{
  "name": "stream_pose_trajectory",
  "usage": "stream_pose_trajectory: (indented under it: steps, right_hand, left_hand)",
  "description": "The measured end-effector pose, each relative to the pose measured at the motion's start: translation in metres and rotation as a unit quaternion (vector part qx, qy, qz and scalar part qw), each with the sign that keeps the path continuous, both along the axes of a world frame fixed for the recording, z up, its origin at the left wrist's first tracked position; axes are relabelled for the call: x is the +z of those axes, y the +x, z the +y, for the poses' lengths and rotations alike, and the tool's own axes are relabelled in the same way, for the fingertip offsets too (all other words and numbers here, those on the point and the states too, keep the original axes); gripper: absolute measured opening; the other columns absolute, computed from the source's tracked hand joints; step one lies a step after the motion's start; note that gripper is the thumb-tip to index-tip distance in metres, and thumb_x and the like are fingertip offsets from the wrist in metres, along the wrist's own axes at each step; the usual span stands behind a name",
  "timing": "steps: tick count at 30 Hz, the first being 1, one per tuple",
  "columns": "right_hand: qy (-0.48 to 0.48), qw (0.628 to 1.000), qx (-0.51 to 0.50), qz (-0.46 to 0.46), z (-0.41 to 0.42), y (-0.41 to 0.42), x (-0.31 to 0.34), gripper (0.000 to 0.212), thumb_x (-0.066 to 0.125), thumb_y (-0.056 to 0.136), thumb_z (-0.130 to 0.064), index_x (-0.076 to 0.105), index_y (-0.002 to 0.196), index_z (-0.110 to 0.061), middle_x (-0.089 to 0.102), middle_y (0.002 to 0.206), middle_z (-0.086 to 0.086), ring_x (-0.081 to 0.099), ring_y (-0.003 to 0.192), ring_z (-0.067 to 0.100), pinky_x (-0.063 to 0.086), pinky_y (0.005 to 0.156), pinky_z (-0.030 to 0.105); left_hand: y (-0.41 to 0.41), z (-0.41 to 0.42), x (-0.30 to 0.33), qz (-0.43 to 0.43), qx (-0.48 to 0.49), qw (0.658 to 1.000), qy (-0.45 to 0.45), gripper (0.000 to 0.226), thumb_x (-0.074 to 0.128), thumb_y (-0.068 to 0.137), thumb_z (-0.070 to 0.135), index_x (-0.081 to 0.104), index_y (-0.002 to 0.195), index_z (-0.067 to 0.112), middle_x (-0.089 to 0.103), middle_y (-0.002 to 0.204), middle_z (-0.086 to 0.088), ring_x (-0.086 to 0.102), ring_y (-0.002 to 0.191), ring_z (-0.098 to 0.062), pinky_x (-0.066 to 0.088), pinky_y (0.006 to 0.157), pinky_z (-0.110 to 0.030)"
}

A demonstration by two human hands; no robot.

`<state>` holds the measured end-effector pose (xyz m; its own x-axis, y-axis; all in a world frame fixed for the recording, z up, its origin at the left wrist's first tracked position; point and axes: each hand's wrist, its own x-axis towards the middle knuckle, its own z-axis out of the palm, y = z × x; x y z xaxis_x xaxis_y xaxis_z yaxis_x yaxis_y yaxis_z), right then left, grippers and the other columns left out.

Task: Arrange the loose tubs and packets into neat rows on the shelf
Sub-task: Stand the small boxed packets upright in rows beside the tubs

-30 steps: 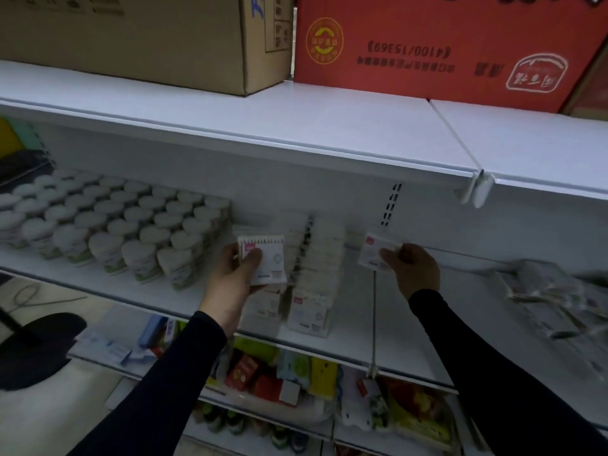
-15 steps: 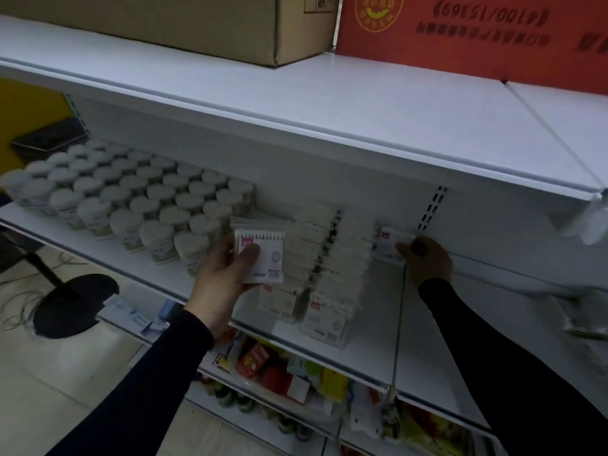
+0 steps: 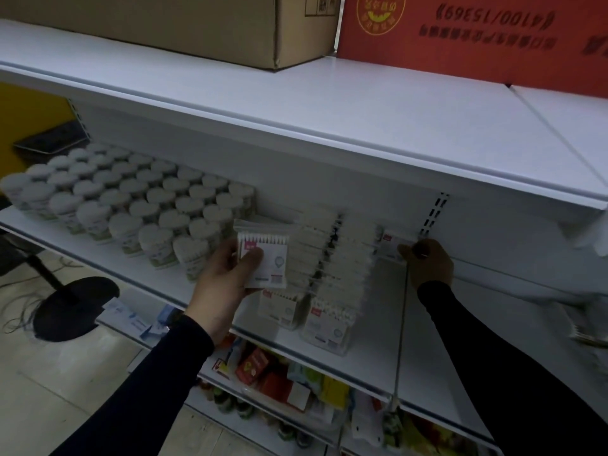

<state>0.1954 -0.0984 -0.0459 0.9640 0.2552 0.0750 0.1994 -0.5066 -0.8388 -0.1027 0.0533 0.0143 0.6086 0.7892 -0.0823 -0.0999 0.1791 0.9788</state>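
Note:
My left hand grips a stack of cotton swab packets upright, just left of two rows of the same packets standing on the white shelf. My right hand holds another packet against the shelf's back wall, behind the right row. Heart-lidded white tubs stand in several neat rows on the left of the shelf.
A brown cardboard box and a red box sit on the top shelf. Loose pale packets lie at the far right. Colourful goods fill the lower shelf. A black stand base sits on the floor.
The view has shifted left and down. My right hand has carried its packet back to the rear wall behind the right row. My left hand keeps its packets beside the left row.

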Motion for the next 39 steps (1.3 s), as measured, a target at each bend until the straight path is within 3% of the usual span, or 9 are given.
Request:
stream_pose_trajectory:
  steps: [3, 10, 15, 18, 23, 27, 30, 33, 39]
  right_hand:
    - [-0.015, 1.000, 0.005, 0.005, 0.001, 0.002, 0.000, 0.038, 0.071, 0.086, -0.027, 0.061, 0.107, 0.003, 0.064, 0.108, 0.022, 0.058, 0.103, 0.032, 0.026, 0.064, 0.016]
    - [-0.005, 0.999, -0.015, 0.038, -0.012, -0.003, 0.002, 0.055, 0.076, 0.080, -0.037, 0.060, 0.122, -0.006, 0.064, 0.121, 0.012, 0.058, 0.111, 0.026, 0.037, 0.087, 0.021]
    - [0.074, 0.996, -0.050, 0.017, -0.027, -0.022, 0.014, 0.035, 0.067, 0.087, -0.038, 0.065, 0.107, -0.011, 0.068, 0.107, 0.009, 0.061, 0.095, 0.023, 0.044, 0.081, 0.025]
    - [0.125, 0.991, 0.031, 0.038, -0.033, -0.040, 0.028, 0.021, 0.066, 0.087, -0.041, 0.065, 0.085, -0.020, 0.070, 0.088, 0.003, 0.066, 0.084, 0.022, 0.055, 0.080, 0.035]
    - [0.164, 0.956, 0.222, 0.096, -0.041, -0.092, 0.065, 0.017, 0.059, 0.092, -0.036, 0.068, 0.089, -0.022, 0.070, 0.087, 0.003, 0.067, 0.078, 0.016, 0.053, 0.071, 0.027]
    - [0.120, 0.953, 0.271, 0.071, -0.049, -0.111, 0.080, 0.027, 0.063, 0.083, -0.045, 0.064, 0.075, -0.019, 0.068, 0.071, -0.007, 0.064, 0.071, 0.017, 0.055, 0.073, 0.036]
    - [0.087, 0.964, 0.250, 0.027, -0.053, -0.106, 0.078, 0.048, 0.069, 0.077, -0.048, 0.065, 0.086, -0.001, 0.070, 0.082, 0.013, 0.066, 0.073, 0.023, 0.055, 0.074, 0.043]
    - [0.099, 0.979, 0.179, 0.012, -0.061, -0.087, 0.066, 0.035, 0.076, 0.079, -0.037, 0.066, 0.086, -0.004, 0.070, 0.083, 0.012, 0.067, 0.077, 0.023, 0.055, 0.076, 0.042]
    - [0.040, 0.998, 0.046, -0.018, -0.070, -0.044, 0.032, 0.034, 0.075, 0.080, -0.034, 0.056, 0.077, -0.007, 0.065, 0.085, 0.010, 0.057, 0.069, 0.013, 0.043, 0.061, 0.024]
  left_hand:
    - [-0.002, -0.002, 0.000, 0.001, -0.003, 1.000, 0.003, 0.023, 0.054, 0.098, 0.019, 0.059, 0.120, 0.016, 0.072, 0.111, -0.003, 0.069, 0.100, -0.024, 0.056, 0.084, -0.038]
    - [0.000, -0.007, 0.006, 0.000, -0.016, 1.000, -0.002, 0.029, 0.055, 0.097, 0.018, 0.057, 0.125, 0.011, 0.071, 0.114, -0.008, 0.068, 0.102, -0.027, 0.056, 0.088, -0.043]
    - [0.013, -0.022, 0.013, 0.011, -0.041, 0.999, -0.029, 0.024, 0.055, 0.096, 0.011, 0.057, 0.119, 0.011, 0.067, 0.114, -0.012, 0.067, 0.102, -0.030, 0.056, 0.090, -0.047]
    - [0.026, -0.035, 0.018, 0.022, -0.081, 0.996, -0.018, 0.022, 0.055, 0.095, 0.008, 0.057, 0.117, 0.009, 0.068, 0.110, -0.013, 0.068, 0.096, -0.029, 0.056, 0.086, -0.045]
    - [0.050, -0.058, 0.027, 0.032, -0.136, 0.990, -0.004, 0.022, 0.058, 0.094, 0.007, 0.061, 0.116, 0.010, 0.070, 0.110, -0.015, 0.069, 0.097, -0.031, 0.057, 0.085, -0.044]
    - [0.063, -0.073, 0.032, 0.036, -0.175, 0.984, 0.024, 0.023, 0.062, 0.093, 0.009, 0.062, 0.115, 0.015, 0.071, 0.108, -0.011, 0.069, 0.097, -0.029, 0.058, 0.086, -0.042]
    - [0.071, -0.075, 0.028, 0.068, -0.198, 0.973, 0.097, 0.025, 0.063, 0.093, 0.018, 0.062, 0.119, 0.018, 0.070, 0.111, -0.003, 0.068, 0.101, -0.021, 0.056, 0.087, -0.036]
    - [0.072, -0.062, 0.023, 0.165, -0.192, 0.931, 0.263, 0.038, 0.058, 0.096, 0.033, 0.052, 0.133, 0.027, 0.061, 0.124, 0.006, 0.059, 0.112, -0.012, 0.045, 0.086, -0.020]
    - [0.062, -0.019, 0.006, 0.373, -0.207, 0.714, 0.555, 0.066, 0.033, 0.098, 0.059, 0.023, 0.154, 0.025, 0.022, 0.160, -0.002, 0.018, 0.146, -0.021, 0.016, 0.118, -0.034]
